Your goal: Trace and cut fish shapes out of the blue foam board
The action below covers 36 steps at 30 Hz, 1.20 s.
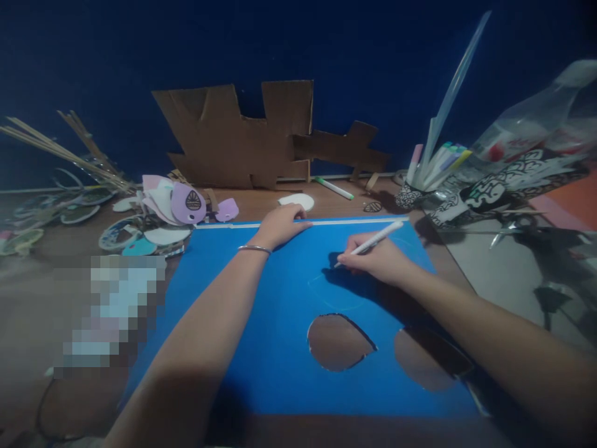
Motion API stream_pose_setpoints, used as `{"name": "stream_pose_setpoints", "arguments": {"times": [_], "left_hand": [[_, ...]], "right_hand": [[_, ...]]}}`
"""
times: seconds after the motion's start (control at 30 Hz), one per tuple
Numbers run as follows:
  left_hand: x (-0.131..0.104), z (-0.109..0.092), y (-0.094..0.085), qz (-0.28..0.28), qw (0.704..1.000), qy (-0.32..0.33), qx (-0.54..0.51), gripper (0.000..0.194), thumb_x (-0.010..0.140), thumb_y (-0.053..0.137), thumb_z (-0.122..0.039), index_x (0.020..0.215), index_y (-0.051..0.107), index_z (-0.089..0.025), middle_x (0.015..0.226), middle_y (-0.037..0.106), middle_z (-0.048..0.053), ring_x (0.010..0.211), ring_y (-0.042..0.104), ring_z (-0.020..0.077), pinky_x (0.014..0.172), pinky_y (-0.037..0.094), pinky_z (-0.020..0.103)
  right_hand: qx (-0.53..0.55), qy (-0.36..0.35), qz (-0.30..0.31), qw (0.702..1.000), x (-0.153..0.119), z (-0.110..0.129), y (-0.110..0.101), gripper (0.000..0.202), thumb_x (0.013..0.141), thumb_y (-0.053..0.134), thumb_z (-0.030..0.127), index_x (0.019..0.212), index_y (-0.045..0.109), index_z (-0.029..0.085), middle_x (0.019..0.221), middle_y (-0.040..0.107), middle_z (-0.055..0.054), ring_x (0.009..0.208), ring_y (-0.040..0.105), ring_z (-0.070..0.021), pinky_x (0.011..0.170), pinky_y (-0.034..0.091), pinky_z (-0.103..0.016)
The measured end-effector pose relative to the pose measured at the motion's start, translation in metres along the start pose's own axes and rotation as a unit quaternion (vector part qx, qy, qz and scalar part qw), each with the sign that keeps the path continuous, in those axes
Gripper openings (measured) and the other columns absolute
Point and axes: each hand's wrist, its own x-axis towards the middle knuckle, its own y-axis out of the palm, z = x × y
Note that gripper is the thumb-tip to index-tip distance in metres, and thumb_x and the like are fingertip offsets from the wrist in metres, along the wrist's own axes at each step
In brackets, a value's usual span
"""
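Note:
A blue sheet [275, 348] lies on the table with two teardrop-shaped holes cut through it, brown tabletop showing inside. My right hand [368, 256] grips a white marker [380, 236], its tip down near the sheet right of centre. A faint, pale curved outline [321, 297] is drawn below that hand, and part of the line is hidden by the hand and its shadow. At the far edge of the sheet, my left hand [283, 223] rests with fingers partly bent and thumb stretched out, holding nothing. Just beyond it is a white teardrop-like cutout [298, 201].
Brown cardboard [242, 137] leans on the dark blue wall. A green-capped marker [334, 188] lies behind the sheet. Purple and white cutouts [175, 199] pile up at left. At right stand a patterned holder [408, 196] with markers, scissors [513, 230] and plastic bottles [536, 121].

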Motion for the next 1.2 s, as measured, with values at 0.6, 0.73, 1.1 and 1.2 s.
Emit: {"name": "stream_pose_setpoints", "arguments": {"times": [0.6,0.73,1.1,1.2], "left_hand": [[-0.0003,-0.0014,-0.0008,0.005,1.0,-0.003,-0.003,0.029,0.079,0.052,-0.048,0.088,0.061,-0.022,0.092,0.063,0.002,0.082,0.055,0.019,0.065,0.04,0.029],[-0.0003,-0.0026,-0.0022,0.012,1.0,-0.011,-0.002,0.03,0.079,0.052,-0.048,0.088,0.061,-0.021,0.093,0.063,0.004,0.083,0.055,0.0197,0.066,0.04,0.029],[-0.0001,-0.0036,-0.0028,0.018,1.0,-0.018,0.004,0.029,0.079,0.053,-0.047,0.089,0.06,-0.021,0.095,0.063,0.003,0.085,0.055,0.0199,0.065,0.04,0.029],[-0.0004,-0.0031,-0.0024,0.011,1.0,-0.014,0.005,0.028,0.079,0.053,-0.047,0.088,0.06,-0.021,0.094,0.063,0.003,0.084,0.055,0.0197,0.064,0.04,0.029]], "right_hand": [[0.006,0.0,-0.001,1.0,0.0005,-0.0022,0.0001,0.028,0.073,0.064,0.039,0.059,0.049,0.02,0.054,0.057,0.0,0.051,0.055,-0.0136,0.048,0.044,-0.027],[0.006,0.0,-0.004,1.0,0.0005,-0.0039,0.0004,0.028,0.073,0.064,0.041,0.059,0.051,0.02,0.056,0.059,-0.001,0.052,0.056,-0.0145,0.048,0.045,-0.028],[0.0,-0.007,-0.01,1.0,-0.0005,-0.0021,-0.0002,0.028,0.072,0.064,0.041,0.059,0.05,0.02,0.053,0.057,0.0,0.05,0.054,-0.0132,0.047,0.043,-0.026],[0.001,-0.001,-0.015,1.0,-0.0006,-0.0026,0.0003,0.029,0.072,0.064,0.041,0.059,0.05,0.02,0.054,0.058,-0.001,0.05,0.054,-0.0134,0.046,0.043,-0.026]]}}
